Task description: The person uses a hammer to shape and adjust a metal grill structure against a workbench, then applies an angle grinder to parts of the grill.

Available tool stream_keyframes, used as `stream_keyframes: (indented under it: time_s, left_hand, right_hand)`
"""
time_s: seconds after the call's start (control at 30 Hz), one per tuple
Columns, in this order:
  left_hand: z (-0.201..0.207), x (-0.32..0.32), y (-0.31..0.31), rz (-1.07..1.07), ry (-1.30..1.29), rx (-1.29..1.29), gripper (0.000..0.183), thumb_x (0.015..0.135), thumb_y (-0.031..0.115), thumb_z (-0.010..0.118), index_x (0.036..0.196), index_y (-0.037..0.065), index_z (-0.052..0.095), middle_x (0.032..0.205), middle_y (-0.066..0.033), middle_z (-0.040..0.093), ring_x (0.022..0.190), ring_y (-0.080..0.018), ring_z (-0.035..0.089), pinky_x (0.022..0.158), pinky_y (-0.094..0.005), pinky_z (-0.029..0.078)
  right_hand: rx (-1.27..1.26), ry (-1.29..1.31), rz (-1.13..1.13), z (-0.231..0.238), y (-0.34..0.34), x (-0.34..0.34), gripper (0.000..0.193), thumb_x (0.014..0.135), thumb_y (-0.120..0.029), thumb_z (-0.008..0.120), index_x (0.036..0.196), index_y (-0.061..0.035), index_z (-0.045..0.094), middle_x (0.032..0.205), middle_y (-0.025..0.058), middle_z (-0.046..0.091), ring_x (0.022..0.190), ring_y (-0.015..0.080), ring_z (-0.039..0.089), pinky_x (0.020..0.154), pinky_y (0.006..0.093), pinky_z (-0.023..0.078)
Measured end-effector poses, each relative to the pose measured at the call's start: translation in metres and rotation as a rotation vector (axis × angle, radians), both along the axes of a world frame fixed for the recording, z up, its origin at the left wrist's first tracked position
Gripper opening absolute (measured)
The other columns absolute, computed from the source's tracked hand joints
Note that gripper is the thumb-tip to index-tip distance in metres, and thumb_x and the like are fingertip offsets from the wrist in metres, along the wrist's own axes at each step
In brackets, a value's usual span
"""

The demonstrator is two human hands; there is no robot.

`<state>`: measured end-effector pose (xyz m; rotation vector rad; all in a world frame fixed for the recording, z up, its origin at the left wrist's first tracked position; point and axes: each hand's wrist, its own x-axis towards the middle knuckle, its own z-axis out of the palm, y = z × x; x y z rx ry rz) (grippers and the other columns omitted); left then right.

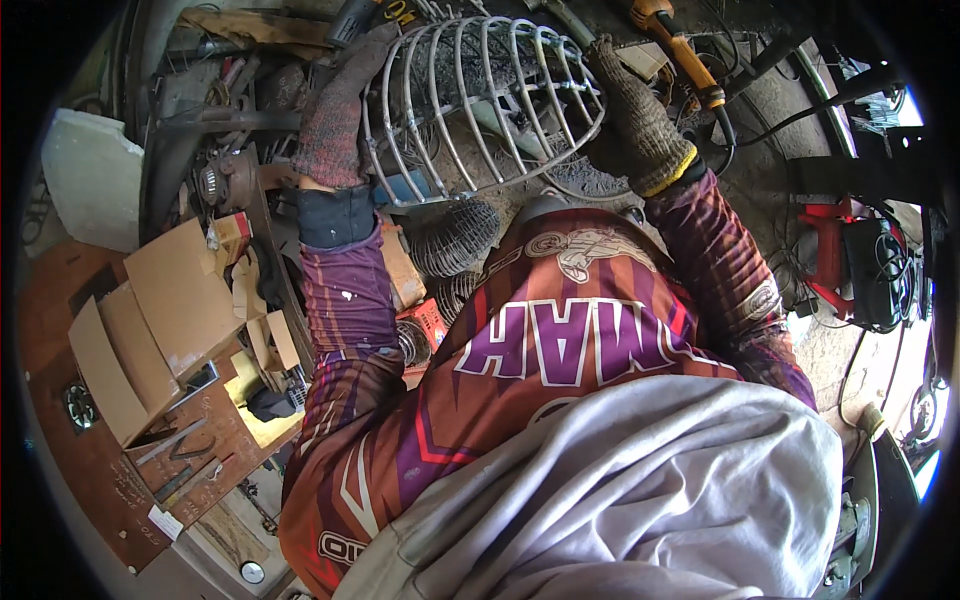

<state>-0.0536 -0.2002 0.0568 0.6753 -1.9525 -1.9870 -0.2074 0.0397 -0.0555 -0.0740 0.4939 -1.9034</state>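
A curved cage of bare metal rods hangs in front of me, its bars bent into a rounded basket shape. My left hand, in a grey and red knitted glove, is closed on the cage's left edge. At its right end my right hand, in a grey-brown knitted glove with a yellow cuff, grips the cage too. Fingertips of both hands are partly hidden by the gloves and the rods. Below the cage lies a coiled metal spring-like roll.
An orange corded power tool lies beyond my right hand, near a hammer. To the left, an opened cardboard box stands on a brown board with hand tools. At right are a red metal frame and a black cable-wrapped box.
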Motion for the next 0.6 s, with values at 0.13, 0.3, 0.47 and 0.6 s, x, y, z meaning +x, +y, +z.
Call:
stream_keyframes:
  time_s: [0.13, 0.3, 0.47, 0.6]
  left_hand:
    - [-0.005, -0.001, 0.003, 0.031, 0.042, 0.06, 0.039, 0.098, 0.03, 0.059, 0.13, 0.009, 0.062, 0.128, -0.0071, 0.063, 0.118, -0.0186, 0.059, 0.101, -0.0309, 0.045]
    - [0.003, 0.001, 0.007, 0.1, 0.057, 0.108, 0.039, 0.096, 0.031, 0.061, 0.13, 0.01, 0.063, 0.127, -0.006, 0.063, 0.115, -0.0171, 0.06, 0.097, -0.0298, 0.048]
    - [0.006, -0.005, 0.003, 0.127, 0.075, 0.254, 0.033, 0.092, 0.025, 0.068, 0.122, 0.011, 0.066, 0.105, -0.0029, 0.069, 0.09, -0.0134, 0.066, 0.073, -0.0285, 0.056]
    - [0.012, -0.002, -0.002, 0.086, 0.076, 0.425, 0.024, 0.091, 0.022, 0.068, 0.112, 0.01, 0.067, 0.094, -0.0023, 0.069, 0.077, -0.014, 0.067, 0.063, -0.03, 0.059]
  right_hand:
    - [0.225, 0.623, -0.201, -0.008, -0.002, -0.003, 0.041, 0.098, -0.045, 0.057, 0.119, -0.0104, 0.064, 0.109, 0.0043, 0.07, 0.097, 0.0187, 0.067, 0.088, 0.0345, 0.055]
    - [0.142, 0.454, -0.165, -0.017, -0.013, -0.012, 0.047, 0.099, -0.05, 0.052, 0.123, -0.0102, 0.063, 0.113, 0.0047, 0.069, 0.101, 0.0188, 0.066, 0.092, 0.0356, 0.052]
    - [-0.201, 0.132, -0.08, -0.005, -0.014, -0.014, 0.048, 0.101, -0.047, 0.048, 0.127, -0.0081, 0.061, 0.119, 0.0071, 0.067, 0.107, 0.02, 0.064, 0.096, 0.0349, 0.051]
    - [-0.363, 0.087, -0.002, -0.006, -0.016, -0.02, 0.044, 0.105, -0.037, 0.043, 0.136, -0.0068, 0.052, 0.126, 0.0096, 0.064, 0.113, 0.0201, 0.062, 0.098, 0.0343, 0.05]
